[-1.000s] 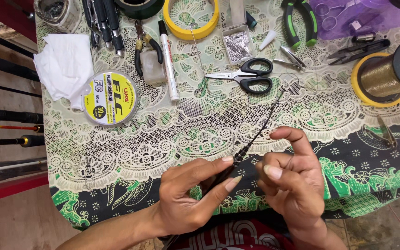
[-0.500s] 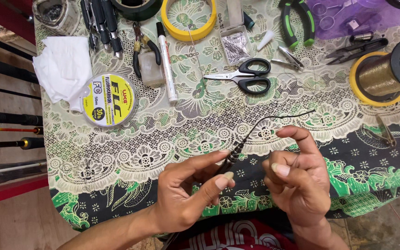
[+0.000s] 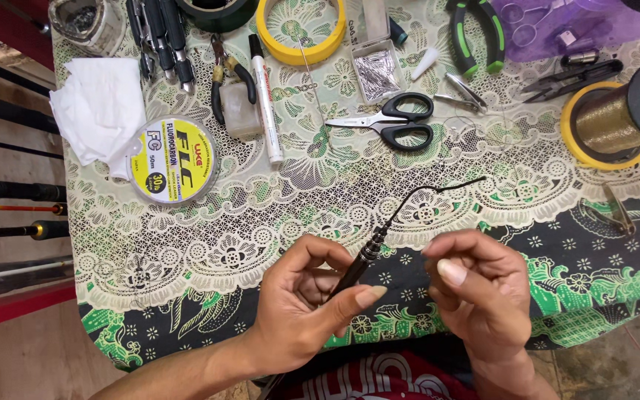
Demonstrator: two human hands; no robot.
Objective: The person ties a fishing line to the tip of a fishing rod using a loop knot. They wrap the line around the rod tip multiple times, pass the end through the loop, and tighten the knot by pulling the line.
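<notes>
My left hand (image 3: 301,315) pinches a slim black tool (image 3: 368,255) between thumb and fingers above the near edge of the table. The tool's thin wire tip (image 3: 446,187) bends and points right over the patterned cloth. My right hand (image 3: 483,292) hovers just right of the tool with its fingers curled in. It does not touch the tool, and I see nothing in it.
On the lace-patterned tablecloth (image 3: 187,244) lie black scissors (image 3: 401,122), a yellow-labelled line spool (image 3: 174,161), a white marker (image 3: 267,89), white tissue (image 3: 98,107), a yellow tape ring (image 3: 301,33), green pliers (image 3: 475,33) and a gold thread spool (image 3: 616,118). Fishing rods (image 3: 9,192) lie left of the table.
My right hand has let go of the tool and moved a little to the right. The left hand keeps hold, and the wire tip now bends flatter toward the right.
</notes>
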